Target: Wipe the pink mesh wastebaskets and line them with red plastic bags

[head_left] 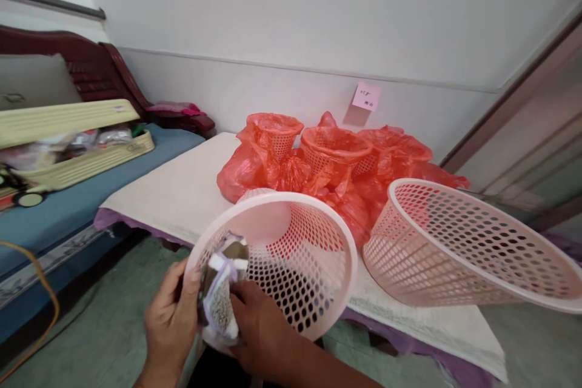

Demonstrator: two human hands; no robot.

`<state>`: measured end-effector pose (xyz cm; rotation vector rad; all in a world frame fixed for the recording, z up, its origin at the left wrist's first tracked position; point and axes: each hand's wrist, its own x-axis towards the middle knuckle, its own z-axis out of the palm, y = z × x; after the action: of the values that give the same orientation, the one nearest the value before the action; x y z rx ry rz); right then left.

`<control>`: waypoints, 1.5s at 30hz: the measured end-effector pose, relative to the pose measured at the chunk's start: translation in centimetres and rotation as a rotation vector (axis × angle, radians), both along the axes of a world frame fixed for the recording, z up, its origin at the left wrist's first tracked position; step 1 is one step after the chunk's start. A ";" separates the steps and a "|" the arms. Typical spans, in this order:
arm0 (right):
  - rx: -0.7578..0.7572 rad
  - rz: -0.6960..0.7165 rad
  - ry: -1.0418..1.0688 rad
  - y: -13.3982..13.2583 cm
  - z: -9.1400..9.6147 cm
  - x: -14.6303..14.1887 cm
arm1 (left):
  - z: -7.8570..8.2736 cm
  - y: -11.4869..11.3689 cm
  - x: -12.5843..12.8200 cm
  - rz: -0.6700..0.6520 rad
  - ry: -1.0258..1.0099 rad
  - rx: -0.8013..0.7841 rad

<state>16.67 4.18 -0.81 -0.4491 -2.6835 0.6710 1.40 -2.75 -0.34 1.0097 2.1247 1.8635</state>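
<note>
Held basket [273,221]: pink, perforated, at lower centre of the frame, tilted with its mouth towards the camera; contact with the tabletop [168,185] cannot be confirmed
Left hand [170,315]: seen at lower left, closed on the basket's left rim, thumb laid across it
Right hand [264,324]: seen at lower centre, fingers curled shut on the cloth; some fingertips hidden
Cloth [222,300]: bunched, white, grey, brown and lilac; held just inside the basket's left rim, between both hands
Second basket [409,254]: pink, perforated, placed at right of the frame
Red bags [248,173]: grouped on the tabletop, upper centre to right; two bag-lined baskets [327,151] noted among them
Pink note [366,96]: fixed to the wall, upper right, handwriting illegible
</note>
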 end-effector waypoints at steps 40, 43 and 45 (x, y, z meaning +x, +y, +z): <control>0.049 0.005 0.091 -1.0 0.8 0.1 | 2.0 0.7 0.2 -0.013 0.104 0.040; 0.148 0.040 -0.100 -0.2 -0.5 1.1 | 2.9 0.7 -0.9 -0.051 0.337 0.082; 0.255 -0.017 -0.315 1.0 -0.8 2.1 | 3.3 0.7 -1.4 -0.079 0.434 0.100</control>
<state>18.76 5.16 -1.59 -0.5458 -3.0012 0.2621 0.04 -2.08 2.95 1.6230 2.1782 1.8621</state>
